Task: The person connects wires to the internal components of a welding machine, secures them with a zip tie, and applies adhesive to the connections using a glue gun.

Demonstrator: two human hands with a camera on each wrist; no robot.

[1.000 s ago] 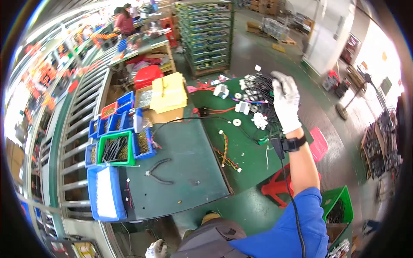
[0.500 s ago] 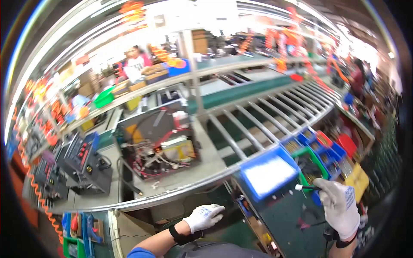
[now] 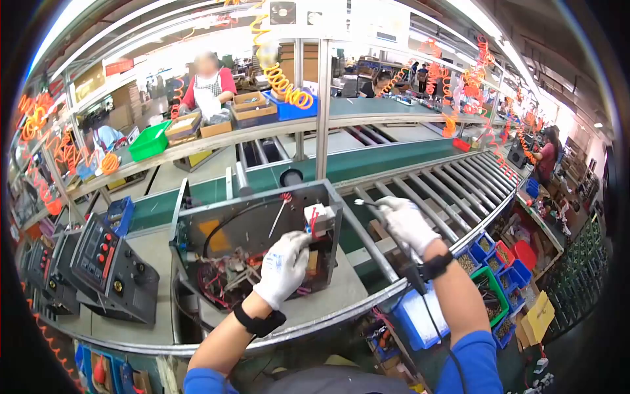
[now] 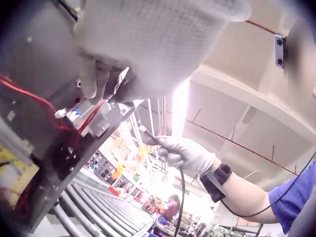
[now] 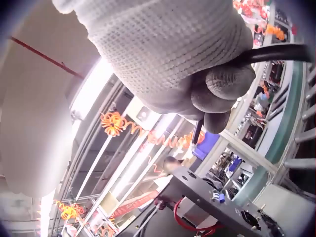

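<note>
My gloved left hand (image 3: pixel 283 266) is over the right side of an open metal machine case (image 3: pixel 256 197), fingers slightly bent, close to a white boxy part (image 3: pixel 318 220) with red wires. A small white-and-blue connector (image 4: pixel 69 113) shows just below those fingers in the left wrist view. To the right of the case, my gloved right hand (image 3: pixel 408 223) grips a black cable (image 5: pixel 279 53), its fingers curled round it. The cable's pale-tipped end (image 3: pixel 359 202) sticks out to the left, toward the case. Inside the case are a circuit assembly (image 3: pixel 230 272) and tangled wires.
Metal rollers (image 3: pixel 426 203) run off to the right. Two finished-looking machines (image 3: pixel 108 269) with red knobs stand at left. Blue and green parts bins (image 3: pixel 489 289) lie at lower right. Across the line stands a person in red (image 3: pixel 226 85).
The view has swung from the green side table to the conveyor. My right hand has carried the cable from near the bins up beside the case; my left hand has risen to the case.
</note>
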